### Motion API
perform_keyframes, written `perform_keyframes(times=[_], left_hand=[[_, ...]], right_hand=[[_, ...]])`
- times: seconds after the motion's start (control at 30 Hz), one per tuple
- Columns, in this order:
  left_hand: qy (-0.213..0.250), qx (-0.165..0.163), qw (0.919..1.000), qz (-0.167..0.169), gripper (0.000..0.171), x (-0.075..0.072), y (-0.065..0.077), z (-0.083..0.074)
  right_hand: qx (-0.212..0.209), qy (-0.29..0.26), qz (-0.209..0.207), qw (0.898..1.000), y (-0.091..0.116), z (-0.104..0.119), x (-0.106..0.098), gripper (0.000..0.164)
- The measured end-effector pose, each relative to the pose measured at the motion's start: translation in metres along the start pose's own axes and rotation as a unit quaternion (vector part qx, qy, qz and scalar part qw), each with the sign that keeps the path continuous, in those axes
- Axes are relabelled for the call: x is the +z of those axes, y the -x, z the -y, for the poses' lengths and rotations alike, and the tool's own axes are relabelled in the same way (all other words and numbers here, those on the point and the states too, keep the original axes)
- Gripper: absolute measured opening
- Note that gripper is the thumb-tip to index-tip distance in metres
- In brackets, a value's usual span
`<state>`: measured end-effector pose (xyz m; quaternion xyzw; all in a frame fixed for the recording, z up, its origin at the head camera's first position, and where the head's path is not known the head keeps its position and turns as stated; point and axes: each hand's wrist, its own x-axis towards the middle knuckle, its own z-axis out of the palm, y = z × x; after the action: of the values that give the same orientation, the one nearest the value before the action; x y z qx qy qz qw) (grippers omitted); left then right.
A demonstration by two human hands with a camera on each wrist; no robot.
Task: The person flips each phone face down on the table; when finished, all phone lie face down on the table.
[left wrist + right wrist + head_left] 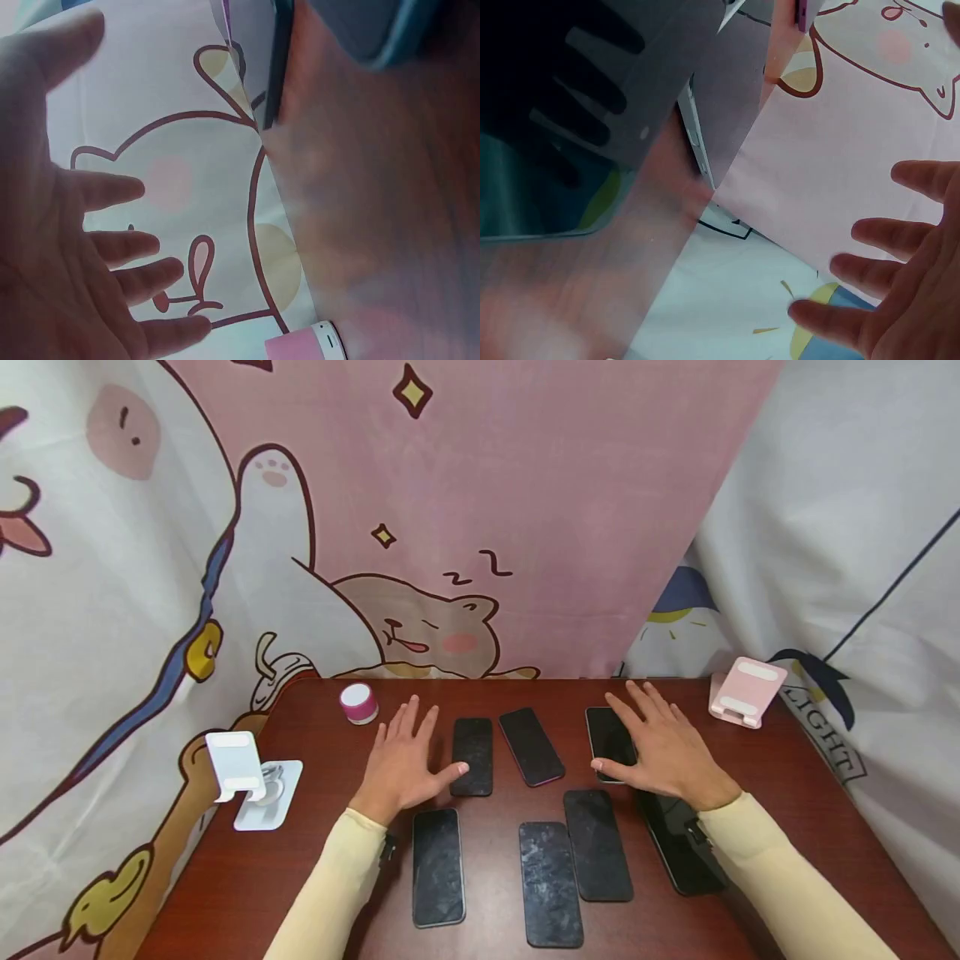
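My left hand (pixel 405 768) is held over the dark table with fingers spread and nothing in it. Its thumb overlaps the edge of a black smartphone (pixel 474 743). To its right, a second smartphone (pixel 531 747) lies tilted. My right hand (pixel 667 752), also spread and bare, partly covers a smartphone (pixel 606 735) at the back. Below that wrist lies a larger black smartphone (pixel 675 852), partly hidden by the sleeve. In the right wrist view, a glossy smartphone screen (pixel 652 82) mirrors the right hand's fingers. Nearer me lie a grey-edged smartphone (pixel 438 868), a smudged one (pixel 551 885) and another (pixel 598 845).
A white phone stand (pixel 268 810) is at the left edge, and a pink phone stand (pixel 746 693) at the back right. A small pink-and-white round container (pixel 358 703) stands at the back left. Cartoon-printed fabric (pixel 585 510) hangs behind the table (pixel 345 910) and along its sides.
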<state>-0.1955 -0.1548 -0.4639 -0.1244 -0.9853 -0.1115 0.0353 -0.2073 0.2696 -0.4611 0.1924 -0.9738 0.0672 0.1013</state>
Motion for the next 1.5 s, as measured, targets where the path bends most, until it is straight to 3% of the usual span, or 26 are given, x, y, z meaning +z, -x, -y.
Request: perform_keyframes(times=[0.33, 0.7, 0.87, 1.0, 1.17, 1.33, 1.5], left_hand=[[0.081, 0.012, 0.9963, -0.026, 0.092, 0.007, 0.012, -0.023], [0.162, 0.022, 0.9864, -0.017, 0.073, 0.012, 0.024, -0.042], [0.193, 0.044, 0.9801, 0.001, 0.065, 0.013, 0.026, -0.058], [0.238, 0.062, 0.9693, 0.014, 0.058, 0.016, 0.028, -0.073], [0.314, 0.073, 0.9458, 0.043, 0.051, 0.023, 0.029, -0.091], [0.377, 0.055, 0.9212, 0.077, 0.045, 0.029, 0.031, -0.111], [0.411, 0.041, 0.904, 0.11, 0.045, 0.039, 0.033, -0.136]], right_hand=[[0.022, -0.087, 0.004, 0.996, 0.02, -0.004, -0.003, 0.095], [0.01, -0.163, -0.016, 0.986, 0.041, -0.015, -0.008, 0.071], [0.014, -0.177, -0.015, 0.984, 0.052, -0.017, -0.01, 0.065], [0.028, -0.195, -0.003, 0.98, 0.059, -0.017, -0.014, 0.062], [0.058, -0.235, 0.016, 0.97, 0.069, -0.017, -0.017, 0.058], [0.087, -0.265, 0.03, 0.96, 0.081, -0.016, -0.016, 0.055], [0.107, -0.277, 0.033, 0.954, 0.097, -0.015, -0.011, 0.052]])
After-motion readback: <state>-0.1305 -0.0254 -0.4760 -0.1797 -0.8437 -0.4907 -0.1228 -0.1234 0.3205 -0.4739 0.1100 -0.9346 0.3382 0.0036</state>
